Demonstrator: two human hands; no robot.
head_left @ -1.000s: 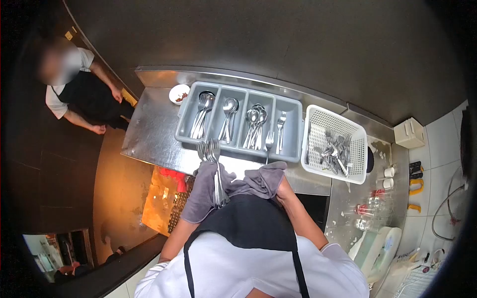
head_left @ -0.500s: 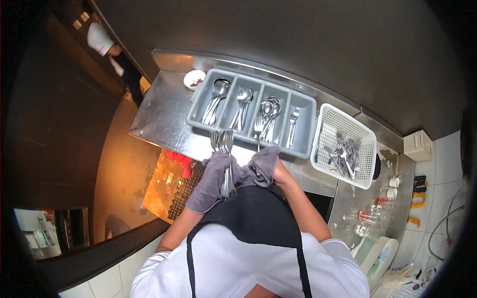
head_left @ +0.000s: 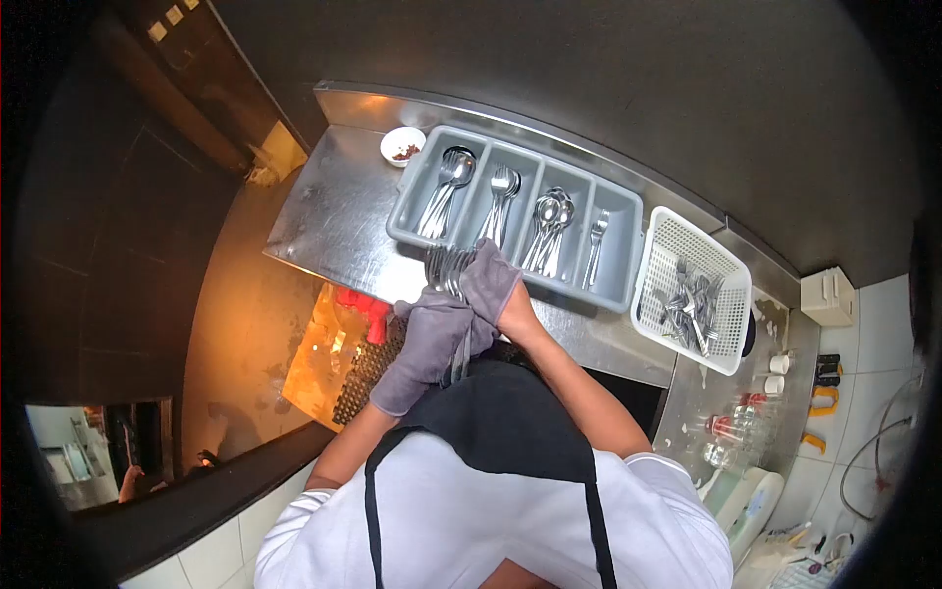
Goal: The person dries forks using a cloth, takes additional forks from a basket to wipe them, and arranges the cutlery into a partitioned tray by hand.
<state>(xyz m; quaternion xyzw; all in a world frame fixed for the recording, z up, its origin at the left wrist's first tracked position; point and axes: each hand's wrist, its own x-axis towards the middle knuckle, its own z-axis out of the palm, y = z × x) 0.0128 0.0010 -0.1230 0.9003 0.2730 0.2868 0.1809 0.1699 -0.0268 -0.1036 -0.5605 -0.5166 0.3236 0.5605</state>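
Note:
A grey cloth (head_left: 417,368) wraps both of my hands. My left hand (head_left: 432,329) is closed through it around a bunch of forks (head_left: 446,267), tines up, handles hanging down by my apron. Against the right side of that bunch is my right hand (head_left: 493,285), closed in the cloth; its fingertips are hidden, so I cannot tell whether it grips a fork. Just ahead lies a grey cutlery tray (head_left: 628,265). Its second compartment holds forks and spoons (head_left: 502,185); spoons (head_left: 551,211) lie in the third and a few forks (head_left: 597,236) in the fourth.
The tray rests on a steel counter (head_left: 329,211). Right of it stands a white perforated basket (head_left: 731,358) of jumbled cutlery. A small white bowl (head_left: 400,135) with red bits sits behind left. Glasses (head_left: 724,427) and white cups (head_left: 776,365) stand at the right.
My right hand has moved left, from beside the tray's third compartment to the fork bunch. Forks now show in the second compartment, where spoons showed. The person at the far left is gone from the doorway.

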